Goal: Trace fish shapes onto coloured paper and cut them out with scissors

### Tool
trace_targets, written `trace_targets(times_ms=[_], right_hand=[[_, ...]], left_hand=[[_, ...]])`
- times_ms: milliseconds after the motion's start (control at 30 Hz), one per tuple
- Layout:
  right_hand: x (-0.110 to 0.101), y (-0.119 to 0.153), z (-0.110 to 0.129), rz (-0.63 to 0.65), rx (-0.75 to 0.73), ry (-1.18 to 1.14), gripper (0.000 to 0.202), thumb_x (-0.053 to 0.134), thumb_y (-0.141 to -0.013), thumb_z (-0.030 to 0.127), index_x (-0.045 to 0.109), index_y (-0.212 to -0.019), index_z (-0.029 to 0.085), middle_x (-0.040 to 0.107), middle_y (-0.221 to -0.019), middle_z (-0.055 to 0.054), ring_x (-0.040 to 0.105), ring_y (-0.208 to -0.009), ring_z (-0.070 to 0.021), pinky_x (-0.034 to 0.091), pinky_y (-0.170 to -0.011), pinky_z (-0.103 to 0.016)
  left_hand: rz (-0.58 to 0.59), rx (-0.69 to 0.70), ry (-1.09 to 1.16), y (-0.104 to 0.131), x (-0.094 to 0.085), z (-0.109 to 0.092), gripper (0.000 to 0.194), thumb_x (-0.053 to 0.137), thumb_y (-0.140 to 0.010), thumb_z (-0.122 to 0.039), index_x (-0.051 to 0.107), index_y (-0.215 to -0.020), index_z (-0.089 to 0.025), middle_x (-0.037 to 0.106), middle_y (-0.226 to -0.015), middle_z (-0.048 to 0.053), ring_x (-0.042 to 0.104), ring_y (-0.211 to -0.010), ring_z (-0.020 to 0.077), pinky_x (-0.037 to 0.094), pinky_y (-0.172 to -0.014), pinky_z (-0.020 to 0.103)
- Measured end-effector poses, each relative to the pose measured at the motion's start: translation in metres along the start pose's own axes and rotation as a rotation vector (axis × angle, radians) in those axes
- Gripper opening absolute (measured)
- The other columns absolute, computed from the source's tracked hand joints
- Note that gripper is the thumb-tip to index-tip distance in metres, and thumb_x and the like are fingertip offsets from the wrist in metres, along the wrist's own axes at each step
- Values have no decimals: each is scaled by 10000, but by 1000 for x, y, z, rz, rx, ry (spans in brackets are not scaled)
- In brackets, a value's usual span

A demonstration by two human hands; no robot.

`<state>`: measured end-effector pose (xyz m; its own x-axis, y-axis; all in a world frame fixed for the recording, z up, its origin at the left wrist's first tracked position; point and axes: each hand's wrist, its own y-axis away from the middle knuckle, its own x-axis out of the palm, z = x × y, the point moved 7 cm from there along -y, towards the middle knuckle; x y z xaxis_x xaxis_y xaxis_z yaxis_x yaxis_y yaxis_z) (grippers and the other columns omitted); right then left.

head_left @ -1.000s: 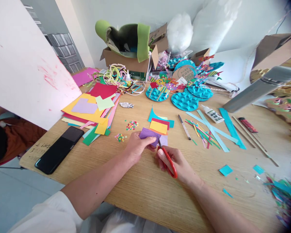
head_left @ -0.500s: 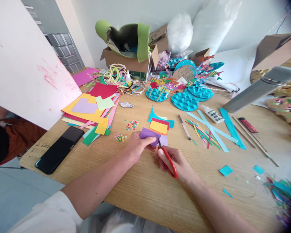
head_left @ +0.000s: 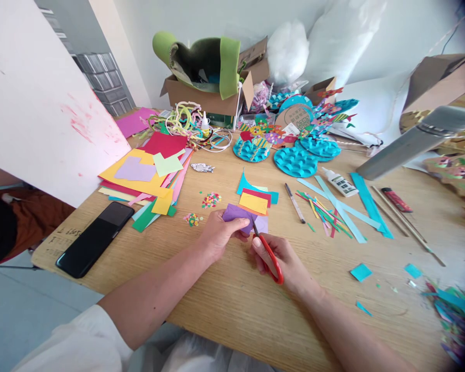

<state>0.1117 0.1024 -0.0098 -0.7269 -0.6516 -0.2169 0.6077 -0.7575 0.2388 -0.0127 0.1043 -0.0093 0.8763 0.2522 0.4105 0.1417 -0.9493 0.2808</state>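
Observation:
Near the middle of the table, my left hand (head_left: 221, 232) pinches a piece of purple paper (head_left: 235, 212) between thumb and fingers. My right hand (head_left: 273, 254) is closed around the red handles of a pair of scissors (head_left: 276, 266), whose blades meet the right edge of the purple paper. Just beyond lie a yellow piece (head_left: 253, 202), a dark red piece and a teal piece (head_left: 245, 185). A light purple piece (head_left: 262, 224) shows behind the scissor blades. Small paper dots (head_left: 211, 200) sit in two little piles left of the purple paper.
A black phone (head_left: 95, 240) and stacked coloured paper (head_left: 139, 188) are on the left. A pen (head_left: 295, 202), paper strips (head_left: 343, 209), a glue bottle (head_left: 340, 182) and a grey flask (head_left: 406, 142) are on the right. Blue round pieces (head_left: 295, 162) and boxes stand behind. A person's clothing shows far left.

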Motion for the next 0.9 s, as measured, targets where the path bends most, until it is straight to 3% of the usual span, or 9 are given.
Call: trace_targets(times_ms=[900], right_hand=[[-1,0,-2,-5,3,5,556,483,-826,714,471,-630,194,511,-470,13,420,-418,-90,295,-426,-229]], left_hand=[[12,-33,-7,0,0,2,181,760,-576,-252,657,-658,-127,637,-581,8,570,-516,115,475,-504,235]])
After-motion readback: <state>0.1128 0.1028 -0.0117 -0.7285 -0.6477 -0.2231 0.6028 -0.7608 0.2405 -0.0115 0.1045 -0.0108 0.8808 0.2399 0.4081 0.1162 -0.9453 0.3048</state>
